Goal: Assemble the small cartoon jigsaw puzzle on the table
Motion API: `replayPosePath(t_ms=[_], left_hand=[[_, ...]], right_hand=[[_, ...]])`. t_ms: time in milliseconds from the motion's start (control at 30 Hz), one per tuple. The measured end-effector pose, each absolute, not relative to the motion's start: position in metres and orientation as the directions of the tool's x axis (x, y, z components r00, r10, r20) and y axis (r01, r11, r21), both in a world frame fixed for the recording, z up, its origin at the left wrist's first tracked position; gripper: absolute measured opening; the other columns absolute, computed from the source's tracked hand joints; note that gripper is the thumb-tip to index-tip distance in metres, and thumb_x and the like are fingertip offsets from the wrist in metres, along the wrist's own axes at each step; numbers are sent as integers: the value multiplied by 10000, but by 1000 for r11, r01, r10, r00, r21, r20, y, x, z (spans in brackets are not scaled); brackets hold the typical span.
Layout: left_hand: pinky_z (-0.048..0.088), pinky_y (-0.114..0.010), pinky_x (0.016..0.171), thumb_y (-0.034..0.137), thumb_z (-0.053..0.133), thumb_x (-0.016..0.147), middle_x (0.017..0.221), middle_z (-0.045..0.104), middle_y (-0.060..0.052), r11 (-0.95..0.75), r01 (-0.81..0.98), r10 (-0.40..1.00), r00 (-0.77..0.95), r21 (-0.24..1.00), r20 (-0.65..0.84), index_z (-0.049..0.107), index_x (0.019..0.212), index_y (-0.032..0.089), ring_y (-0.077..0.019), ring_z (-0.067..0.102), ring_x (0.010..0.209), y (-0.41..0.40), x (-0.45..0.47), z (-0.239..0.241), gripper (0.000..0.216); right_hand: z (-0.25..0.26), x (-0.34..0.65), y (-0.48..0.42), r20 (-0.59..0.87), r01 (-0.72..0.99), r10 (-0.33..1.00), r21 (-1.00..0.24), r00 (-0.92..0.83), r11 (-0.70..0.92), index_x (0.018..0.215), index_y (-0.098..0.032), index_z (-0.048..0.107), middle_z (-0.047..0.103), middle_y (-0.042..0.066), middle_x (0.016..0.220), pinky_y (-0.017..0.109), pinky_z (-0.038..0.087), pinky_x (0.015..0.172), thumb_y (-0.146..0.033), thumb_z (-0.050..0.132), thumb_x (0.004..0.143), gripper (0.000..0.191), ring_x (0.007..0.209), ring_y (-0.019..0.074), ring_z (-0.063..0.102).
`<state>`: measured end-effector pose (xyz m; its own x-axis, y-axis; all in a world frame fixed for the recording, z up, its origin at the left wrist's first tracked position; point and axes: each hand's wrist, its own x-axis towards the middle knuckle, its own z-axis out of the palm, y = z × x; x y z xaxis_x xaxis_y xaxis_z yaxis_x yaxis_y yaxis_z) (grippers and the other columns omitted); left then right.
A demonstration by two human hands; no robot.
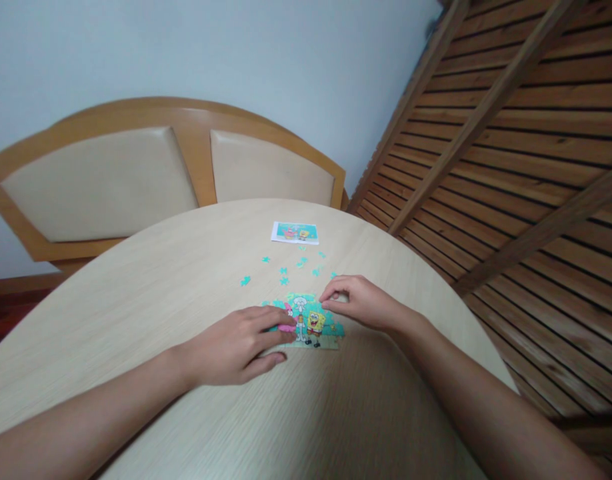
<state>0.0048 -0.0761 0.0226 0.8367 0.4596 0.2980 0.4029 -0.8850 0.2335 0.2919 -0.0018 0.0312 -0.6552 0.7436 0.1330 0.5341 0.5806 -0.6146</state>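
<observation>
A partly joined jigsaw puzzle (316, 323) lies flat on the table, showing a yellow square cartoon figure, a pale tall one and a pink one on turquoise. My left hand (249, 340) rests palm down over its left side, fingers stretched out and covering part of the picture. At the upper right edge of the puzzle, my right hand (353, 300) has thumb and fingertips brought together in a pinch. Whatever is between those fingertips is too small to make out. Beyond the hands, several loose turquoise puzzle pieces (284, 281) are scattered, one close to my right knuckles.
Behind the loose pieces lies a picture card (297, 233) with similar cartoon figures. The round wooden table (186, 267) curves away on both sides. A padded bench back (101, 180) stands past its far edge, and a slatted wooden panel (511, 167) rises at the right.
</observation>
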Motion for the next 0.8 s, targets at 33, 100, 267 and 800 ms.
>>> replayPosePath(t_ms=[33,100,267,800], left_hand=[[514,-483,1065,317,520,1011,1310,630,-139,-885,402,459,837,235,297,584,1307,180,-279,597,1232,-76,5,23,332],[514,-484,1065,314,525,1009,1312,630,-141,-885,400,458,837,237,298,584,1306,177,-279,597,1232,-76,5,23,333],[524,-484,1048,316,515,1013,1294,638,-138,-888,393,454,834,240,315,584,1302,190,-276,603,1222,-76,5,23,323],[512,-464,1058,309,519,1007,1290,632,-131,-890,376,445,840,258,311,593,1270,182,-270,589,1223,-74,9,19,301]], right_hand=[[31,292,-2,135,523,728,-610,-672,595,894,-206,767,756,48,928,297,506,804,-301,684,894,127,868,181,680],[30,292,-1,149,507,704,-592,-694,626,882,-208,761,750,47,930,301,507,820,-296,675,904,124,876,180,678],[15,293,10,333,597,749,-457,-573,660,1092,-214,725,718,85,1128,397,465,1003,-317,607,947,214,1098,228,635],[6,265,38,18,862,885,-216,-465,458,1619,-194,184,76,129,1687,555,144,1237,-720,345,950,866,1557,329,69]])
